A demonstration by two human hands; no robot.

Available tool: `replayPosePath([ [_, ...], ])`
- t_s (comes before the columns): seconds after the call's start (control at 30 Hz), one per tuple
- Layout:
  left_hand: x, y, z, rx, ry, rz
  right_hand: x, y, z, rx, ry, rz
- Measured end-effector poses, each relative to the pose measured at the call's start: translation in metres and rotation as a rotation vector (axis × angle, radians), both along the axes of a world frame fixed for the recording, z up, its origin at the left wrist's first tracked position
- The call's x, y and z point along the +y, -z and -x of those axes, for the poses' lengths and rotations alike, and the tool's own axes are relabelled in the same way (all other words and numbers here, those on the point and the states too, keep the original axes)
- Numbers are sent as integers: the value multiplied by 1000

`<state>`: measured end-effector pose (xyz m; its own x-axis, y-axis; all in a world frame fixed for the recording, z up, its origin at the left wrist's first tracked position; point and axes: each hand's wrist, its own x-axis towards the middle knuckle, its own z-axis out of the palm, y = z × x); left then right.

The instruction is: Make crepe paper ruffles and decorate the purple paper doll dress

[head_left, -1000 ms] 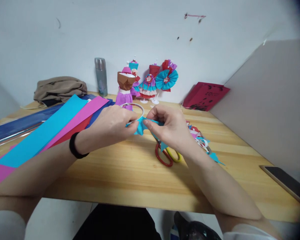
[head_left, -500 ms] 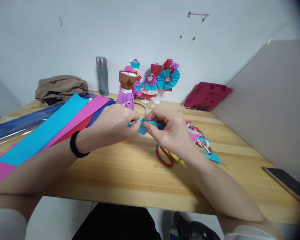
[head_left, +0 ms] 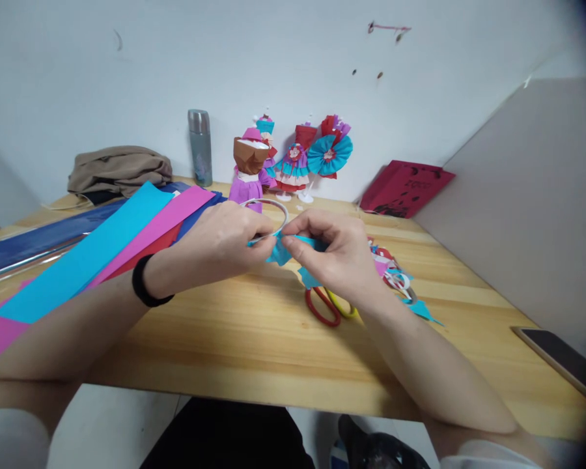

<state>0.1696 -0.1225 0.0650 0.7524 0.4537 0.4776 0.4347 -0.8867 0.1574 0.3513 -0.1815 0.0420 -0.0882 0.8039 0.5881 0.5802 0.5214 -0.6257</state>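
Note:
In the middle of the view, both hands meet over the table at a small piece of turquoise crepe paper (head_left: 280, 253). My left hand (head_left: 224, 238), with a black band at its wrist, is closed on the paper's left part. A thin pale ring (head_left: 286, 213), which looks like a roll of tape, stands up between the hands, its lower edge at the left fingers. My right hand (head_left: 339, 251) pinches the right part of the paper between thumb and forefinger. Below the right hand lie scissors (head_left: 323, 309) with red and yellow handles, beside another turquoise piece (head_left: 308, 277).
Turquoise (head_left: 92, 247) and pink (head_left: 156, 228) paper sheets lie at left. Small paper-dressed figures (head_left: 293, 159) and a thermos (head_left: 200, 148) stand along the wall. Scraps (head_left: 420, 309), a phone (head_left: 561, 361) and a dark pink bag (head_left: 405, 189) are at right.
My right hand has shifted slightly right and turned a little. More turquoise paper now shows beneath it, near the scissors. The left hand and the ring have hardly moved.

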Motion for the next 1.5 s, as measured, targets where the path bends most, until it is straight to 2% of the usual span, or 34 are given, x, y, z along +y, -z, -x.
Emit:
replayPosePath([
  [0.2,-1,-5,-1,-20,72,99,0,-5,-4,37,-60,56],
  [0.33,2,-4,1,-11,111,76,-1,-4,-3,32,-123,75],
  [0.57,3,-3,2,41,119,73,-1,-4,-3,-28,-18,34],
  [0.87,3,-1,4,54,163,40,-1,-3,-3,-1,-27,47],
  [1.03,6,0,6,123,136,-19,1,-4,-5,-55,-122,106],
  [1.1,6,-2,6,43,148,-54,4,-5,-6,48,-124,136],
  [1.17,3,-5,6,-138,125,-90,7,-6,-8,212,-69,139],
  [1.27,-4,-6,6,-503,-21,-98,9,-9,-12,410,29,114],
  [1.3,-6,-4,5,-606,-66,-55,9,-10,-14,456,51,102],
  [1.37,-7,3,1,-718,-75,155,9,-11,-15,537,79,89],
  [1.5,-3,26,-17,-600,103,768,8,-11,-13,644,82,92],
])
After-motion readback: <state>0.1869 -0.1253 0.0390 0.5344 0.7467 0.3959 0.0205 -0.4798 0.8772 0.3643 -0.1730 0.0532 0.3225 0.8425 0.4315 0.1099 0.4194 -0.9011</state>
